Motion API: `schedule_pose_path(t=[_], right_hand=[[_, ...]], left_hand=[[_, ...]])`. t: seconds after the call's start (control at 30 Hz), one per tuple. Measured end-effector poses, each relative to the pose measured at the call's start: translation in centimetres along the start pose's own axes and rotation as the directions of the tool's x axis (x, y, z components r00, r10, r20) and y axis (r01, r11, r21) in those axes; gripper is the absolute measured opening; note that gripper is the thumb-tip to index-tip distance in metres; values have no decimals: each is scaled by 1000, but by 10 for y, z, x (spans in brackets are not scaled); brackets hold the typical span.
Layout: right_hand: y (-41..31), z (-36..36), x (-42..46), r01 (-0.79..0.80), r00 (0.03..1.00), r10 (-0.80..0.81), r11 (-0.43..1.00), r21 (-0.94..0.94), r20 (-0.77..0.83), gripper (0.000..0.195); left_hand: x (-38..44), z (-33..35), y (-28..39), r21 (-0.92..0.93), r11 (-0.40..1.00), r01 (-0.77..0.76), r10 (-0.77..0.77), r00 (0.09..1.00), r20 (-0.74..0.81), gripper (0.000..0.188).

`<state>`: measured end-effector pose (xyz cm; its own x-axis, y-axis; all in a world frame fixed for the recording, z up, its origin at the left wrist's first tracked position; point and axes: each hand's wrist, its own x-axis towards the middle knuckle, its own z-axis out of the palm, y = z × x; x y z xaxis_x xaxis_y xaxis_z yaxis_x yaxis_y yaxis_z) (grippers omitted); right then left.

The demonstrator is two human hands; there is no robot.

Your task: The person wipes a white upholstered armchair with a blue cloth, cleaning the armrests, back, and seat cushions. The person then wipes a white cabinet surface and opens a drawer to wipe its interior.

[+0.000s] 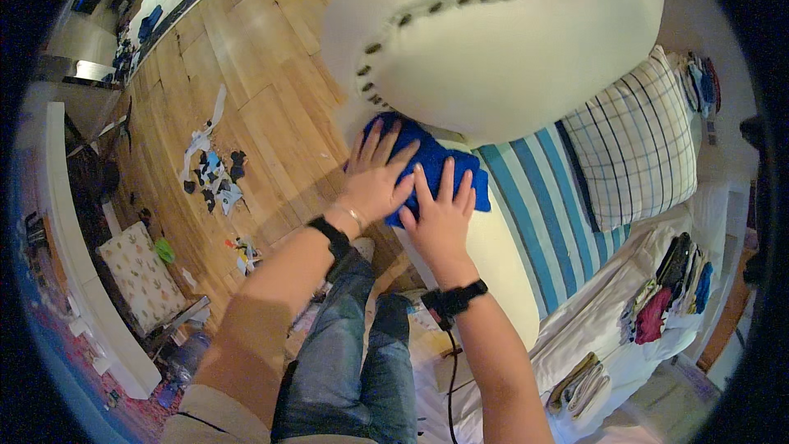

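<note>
Both palms face down on a blue cloth [434, 148], which lies on the pale upholstered bed frame edge [499, 271]. My left hand [375, 176] spreads its fingers over the cloth's left part. Beside it, my right hand [442, 206] rests on the front right part, fingers apart. Neither hand has its fingers closed around the fabric. A black band circles each wrist, and a cable runs down from the right one. Just beyond the cloth rises a large cream padded headrest-like piece [524, 61] with dark stitching along its seam.
A striped blue and white sheet [542, 197] and a checked pillow [635, 142] lie to the right. Folded clothes [659, 308] sit on white fabric. Scraps [216, 179] litter the wood floor [271, 105]. A cactus-print cushioned seat [142, 277] stands at left.
</note>
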<state>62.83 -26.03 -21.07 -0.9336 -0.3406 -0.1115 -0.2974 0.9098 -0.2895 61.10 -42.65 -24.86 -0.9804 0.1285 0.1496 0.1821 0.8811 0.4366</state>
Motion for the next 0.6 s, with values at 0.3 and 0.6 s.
schedule_pose_path(t=[0.3, 0.6], right_hand=[[-11, 9, -15, 84, 996, -79, 989, -118, 48, 72], [-66, 24, 72, 205, 978, -208, 975, -81, -29, 66]], left_hand=[[-37, 17, -17, -137, 982, 131, -138, 989, -49, 61], [9, -2, -79, -590, 605, 535, -552, 816, 174, 56]])
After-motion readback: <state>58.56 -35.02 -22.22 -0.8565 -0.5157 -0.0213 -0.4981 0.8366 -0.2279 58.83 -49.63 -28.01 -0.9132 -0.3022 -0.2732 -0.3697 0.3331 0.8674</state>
